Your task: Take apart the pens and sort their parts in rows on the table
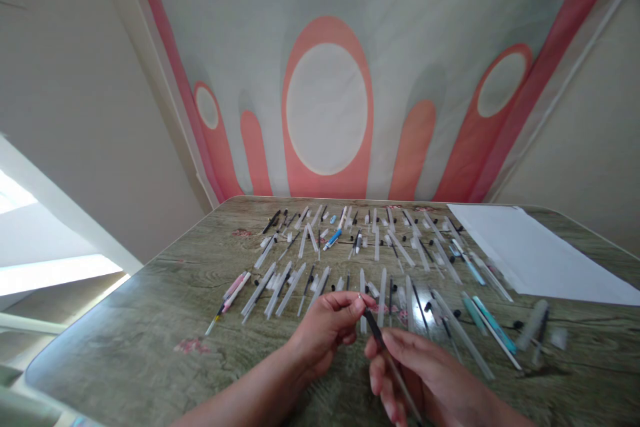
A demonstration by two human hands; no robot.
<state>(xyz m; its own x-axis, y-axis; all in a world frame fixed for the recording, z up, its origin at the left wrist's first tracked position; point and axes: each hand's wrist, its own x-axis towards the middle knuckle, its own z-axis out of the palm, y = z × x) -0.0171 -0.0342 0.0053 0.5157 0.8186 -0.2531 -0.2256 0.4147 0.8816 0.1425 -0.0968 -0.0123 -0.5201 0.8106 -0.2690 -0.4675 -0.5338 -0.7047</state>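
My right hand [420, 370] is wrapped round a slim pen [374, 325] with a dark front part and a greyish barrel, tilted up toward the left. At its upper end, the thumb and forefinger of my left hand [327, 323] pinch together. Something small and pale shows at those fingertips, too small to name. Beyond both hands, rows of pen parts lie on the wood-patterned table [150, 347]: clear barrels [383, 297], dark refills [420, 307], pale caps and small black pieces. A long clear barrel [465, 337] lies closest to my right hand.
Pink pen parts [235, 287] lie at the left, turquoise ones [495, 323] at the right. A blue pen [333, 239] rests in the middle row. A white paper sheet [545, 253] covers the right rear. Behind the table stands a wall covering [390, 27] with pink shapes.
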